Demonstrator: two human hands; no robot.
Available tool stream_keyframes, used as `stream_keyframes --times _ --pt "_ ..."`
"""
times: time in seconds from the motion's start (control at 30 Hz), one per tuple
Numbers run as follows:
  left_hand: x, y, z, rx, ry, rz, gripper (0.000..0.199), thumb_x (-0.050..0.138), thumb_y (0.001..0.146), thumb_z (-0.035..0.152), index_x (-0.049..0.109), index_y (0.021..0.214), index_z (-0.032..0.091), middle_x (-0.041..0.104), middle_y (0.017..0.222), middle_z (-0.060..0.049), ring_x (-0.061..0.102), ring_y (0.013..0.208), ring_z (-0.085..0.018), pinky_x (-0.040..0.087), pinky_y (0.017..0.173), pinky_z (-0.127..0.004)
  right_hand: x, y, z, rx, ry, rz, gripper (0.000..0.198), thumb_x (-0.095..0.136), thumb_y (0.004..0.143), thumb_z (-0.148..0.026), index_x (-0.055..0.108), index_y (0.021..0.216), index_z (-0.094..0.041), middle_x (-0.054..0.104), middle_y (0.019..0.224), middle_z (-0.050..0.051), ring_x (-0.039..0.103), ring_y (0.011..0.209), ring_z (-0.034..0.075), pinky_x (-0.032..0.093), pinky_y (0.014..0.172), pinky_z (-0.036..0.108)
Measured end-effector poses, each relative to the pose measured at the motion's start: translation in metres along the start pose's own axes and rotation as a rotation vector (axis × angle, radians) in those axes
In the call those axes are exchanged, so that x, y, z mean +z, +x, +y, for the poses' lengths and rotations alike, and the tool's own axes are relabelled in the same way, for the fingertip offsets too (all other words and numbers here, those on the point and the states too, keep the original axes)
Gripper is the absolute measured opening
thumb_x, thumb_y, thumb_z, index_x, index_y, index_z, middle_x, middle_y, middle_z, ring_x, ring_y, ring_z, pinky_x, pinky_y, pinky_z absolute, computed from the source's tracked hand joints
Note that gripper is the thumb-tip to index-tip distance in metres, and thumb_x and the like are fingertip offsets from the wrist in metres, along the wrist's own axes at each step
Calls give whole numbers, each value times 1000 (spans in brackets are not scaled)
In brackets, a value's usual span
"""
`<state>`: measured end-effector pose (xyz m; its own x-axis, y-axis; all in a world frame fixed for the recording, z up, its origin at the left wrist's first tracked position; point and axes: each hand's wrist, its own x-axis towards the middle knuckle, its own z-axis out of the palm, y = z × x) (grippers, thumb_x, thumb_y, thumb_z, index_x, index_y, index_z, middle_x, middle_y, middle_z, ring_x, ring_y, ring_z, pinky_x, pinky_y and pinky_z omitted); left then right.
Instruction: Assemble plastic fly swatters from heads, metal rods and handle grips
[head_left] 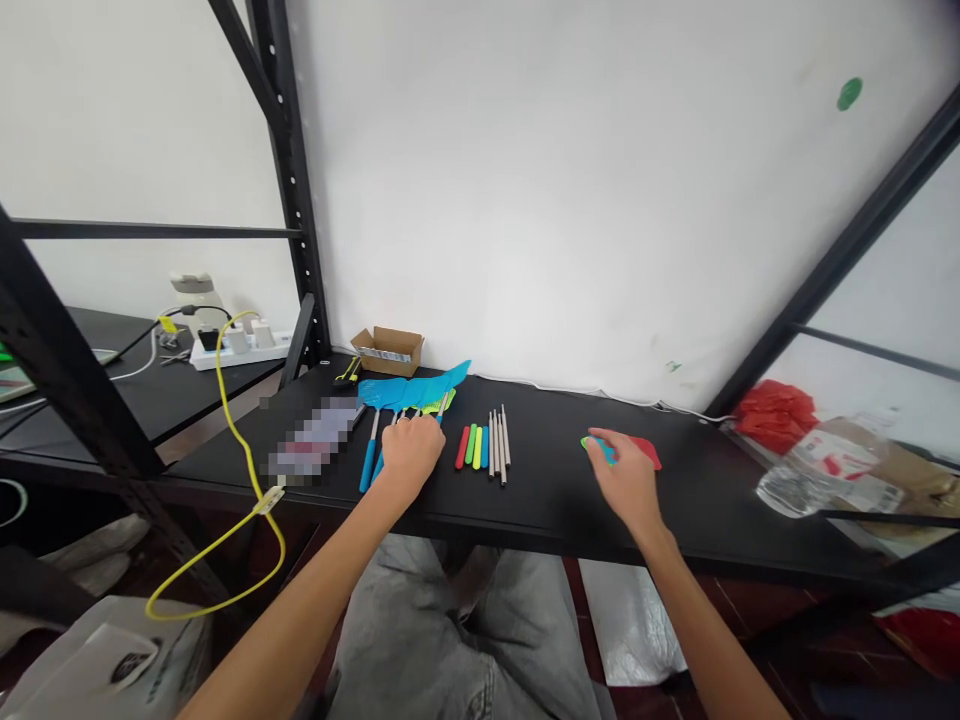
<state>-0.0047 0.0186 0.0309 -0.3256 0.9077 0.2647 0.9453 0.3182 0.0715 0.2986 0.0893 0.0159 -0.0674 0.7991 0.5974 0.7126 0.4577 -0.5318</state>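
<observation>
Straddling black shelf (544, 440)

Clenching left hand (412, 455) over blue swatters (409, 393) at ten o'clock from metal rods (492, 445), curling right hand (624, 470) over flat pieces (649, 453) at three, cannot tell whether grasping; probably handling light and bendy, gripping best by handles (367, 465); finding room towards two, minding front edge (540, 538) at six

The fly swatters (390, 393) are blue and yellow-green, the loose handles (478, 448) red, green, yellow and blue, the rods (498, 445) silver-grey, the surface (544, 475) plain black.
</observation>
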Motion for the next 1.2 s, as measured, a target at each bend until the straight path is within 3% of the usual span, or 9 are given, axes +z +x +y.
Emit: stream_keyframes --times 0.13,0.27,0.47,0.63,0.83,0.87,0.93,1.03,1.2 --pt "-10 -17 20 -19 -28 47 36 38 94 32 64 97 7 70 85 -20 68 87 -34 49 71 -39 33 0 -53 117 481 -252 37 54 86 -49 70 99 -17 72 100 12 67 90 25 51 79 37" --pt "-18 -42 59 18 -143 8 38 33 97 37 57 108 11 70 84 -17 69 83 -30 50 72 -37 66 5 -89 442 1091 -475 36 58 86 -50 68 96 -17 72 94 11 68 81 22 53 72 34" --pt "-14 -61 106 198 -608 -43 40 28 99 34 51 124 14 70 91 -15 68 83 -28 46 71 -34 69 21 -93 683 1571 -271 14 68 83 -31 62 79 -19 50 57 -5 51 52 10 49 56 23" --pt "-6 -57 120 238 -1137 -10 38 28 98 39 57 86 18 64 75 -8 60 68 -20 41 61 -28 61 26 -88 586 1602 -253 21 63 87 -35 55 72 -23 35 55 -6 40 48 11 46 49 26" --pt "3 -92 113 103 -1724 -421 47 27 94 60 51 91 19 29 45 10 25 37 -9 27 42 -21 44 59 -66 500 1582 -96 27 49 93 -26 47 66 -23 28 53 -7 34 44 10 44 50 24" --pt "5 -97 102 137 -1707 -451 48 28 93 61 52 94 19 31 46 10 28 38 -9 29 43 -21 35 66 -57 497 1585 -16 30 47 94 -25 44 64 -22 27 52 -7 33 43 10 43 49 22" --pt "7 -96 74 108 -1451 -282 48 27 95 57 55 91 19 41 51 6 40 43 -11 34 48 -22 17 75 -36 520 1589 8 23 47 93 -25 49 70 -22 32 52 -7 35 44 9 42 49 21" --pt "9 -70 32 -50 -668 20 38 32 97 45 58 95 17 62 74 -7 61 71 -21 41 62 -27 -2 66 -16 611 1454 -185 9 57 84 -26 61 91 -20 42 56 -6 38 45 9 36 43 19" --pt "10 -30 12 -46 -174 -16 42 38 95 44 57 115 13 69 88 -16 67 85 -31 45 70 -34 8 34 -23 626 1250 -352 27 63 77 -29 60 102 -20 52 64 -5 37 42 7 26 35 17"
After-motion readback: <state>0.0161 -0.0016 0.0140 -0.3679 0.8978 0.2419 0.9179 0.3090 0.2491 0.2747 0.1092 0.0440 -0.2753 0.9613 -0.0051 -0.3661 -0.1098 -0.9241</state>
